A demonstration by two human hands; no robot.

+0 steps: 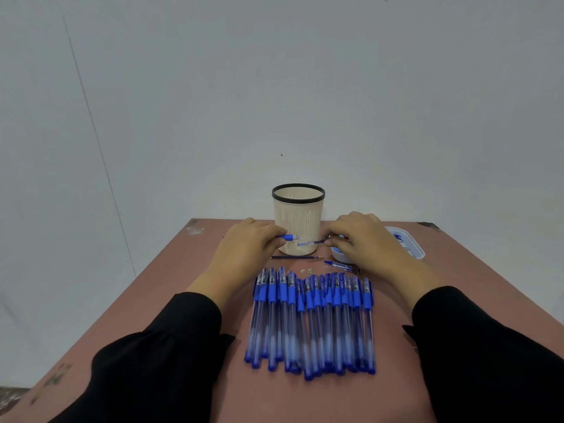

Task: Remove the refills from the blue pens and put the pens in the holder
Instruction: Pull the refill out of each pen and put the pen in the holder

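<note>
The blue pen barrel (287,238), clear plastic with a blue rubbery grip, juts from the left hand (248,250), whose fingers curl round it. Just past its open end a thin refill (311,243) runs to the right hand (364,241), pinched at the fingertips. Both are held in front of the holder (298,218), a cream slotted plastic cup with a black rim. Below the fingers a loose refill (296,257) lies on the reddish desk (171,300), then a row of capped blue pens (311,322). Their print is too small to read. Under the right hand sits a pale blue tray (412,244).
</note>
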